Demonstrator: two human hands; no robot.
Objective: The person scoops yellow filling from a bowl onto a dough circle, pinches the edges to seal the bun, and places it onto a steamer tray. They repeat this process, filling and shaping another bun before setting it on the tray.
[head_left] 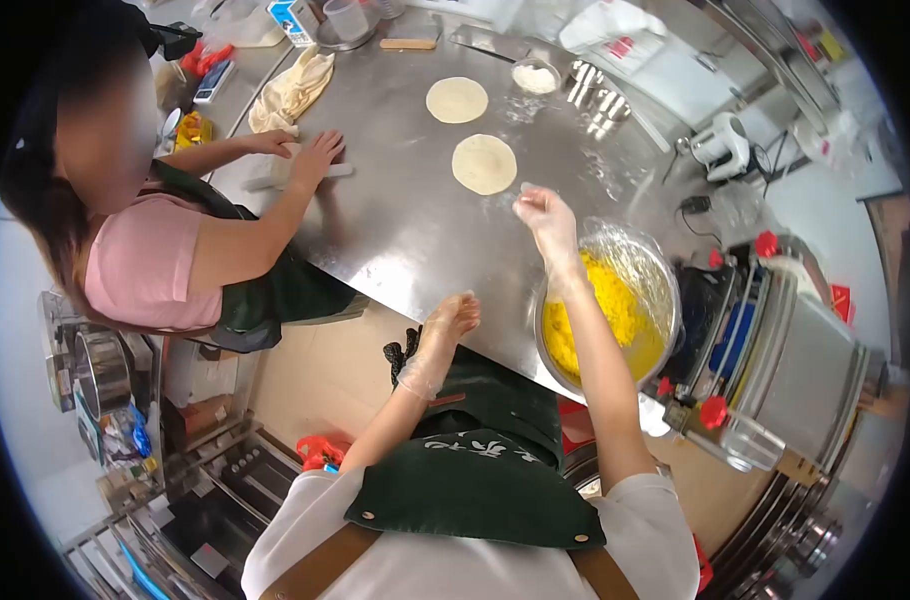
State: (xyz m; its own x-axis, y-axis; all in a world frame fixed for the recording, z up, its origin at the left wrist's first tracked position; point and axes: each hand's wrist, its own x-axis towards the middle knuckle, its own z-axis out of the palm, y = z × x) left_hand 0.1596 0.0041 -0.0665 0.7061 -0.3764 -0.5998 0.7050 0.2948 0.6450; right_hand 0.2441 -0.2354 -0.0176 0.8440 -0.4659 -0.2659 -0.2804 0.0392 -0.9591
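My right hand (547, 215), in a clear plastic glove, hovers over the steel table just below and right of the nearer flat dough round (484, 164). Its fingers are drawn together; whatever lies between them, if anything, is too small to make out. Under my right forearm stands a large metal bowl (672, 312) of shredded yellow filling (615, 300), partly covered by plastic wrap (630, 245). My left hand (451, 320), also gloved, is at the table's front edge with curled fingers, and its palm is hidden. A second dough round (457, 100) lies farther back.
At the left, a co-worker (150, 250) in a pink shirt presses both hands on a pale roller-like thing (340, 170). A cloth (293, 90), a small bowl of white powder (536, 77) and metal cups (585, 82) sit farther back. A machine with red knobs (713, 411) stands right.
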